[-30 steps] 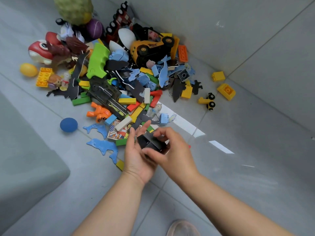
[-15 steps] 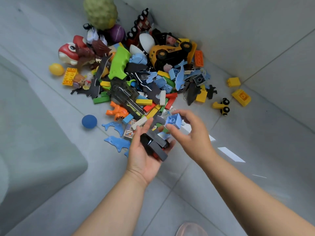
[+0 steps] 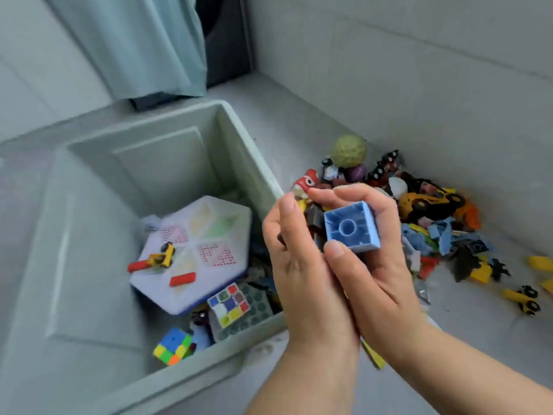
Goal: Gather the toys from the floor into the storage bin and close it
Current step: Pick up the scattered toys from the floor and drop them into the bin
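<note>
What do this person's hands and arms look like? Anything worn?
The left hand and right hand are bare, with no gloves, rings or watch visible. The forearms are bare too, with no sleeves in view. Nails are short and unpainted.
</note>
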